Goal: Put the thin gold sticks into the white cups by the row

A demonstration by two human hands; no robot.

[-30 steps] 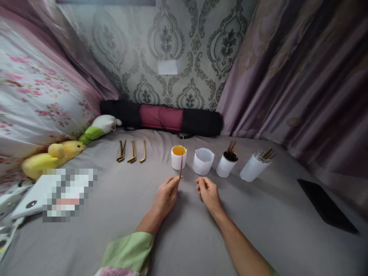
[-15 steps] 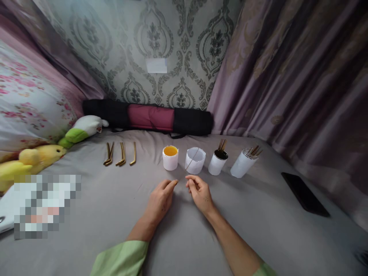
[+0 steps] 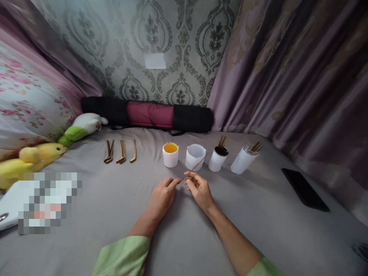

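Note:
A thin brown stick (image 3: pixel 199 163) slants up to the right, its upper part in front of a white cup (image 3: pixel 196 154). At its lower end, the thumb and finger of my left hand (image 3: pixel 163 193) are closed in a pinch. My right hand (image 3: pixel 200 190) has its fingertips closed around the stick just above that. Beyond my hands stand a white-wrapped cup with a yellow inside (image 3: pixel 170 158), a dark-mouthed can (image 3: pixel 217 161) holding several thin brown sticks, and a leaning white can (image 3: pixel 242 163) with more sticks.
Three groups of bent gold-coloured tubes (image 3: pixel 122 151) lie at left on the grey sheet (image 3: pixel 109 203). A black phone-like slab (image 3: pixel 304 189) lies at right. Plush toys (image 3: pixel 40 153) and a partly blurred white object (image 3: pixel 11 203) are at left; a black and maroon bag (image 3: pixel 149 114) lies along the wall.
The stick has tilted further to the right, and its lower end now reaches my left fingertips. Both hands stay nearly in place. The view has shifted slightly.

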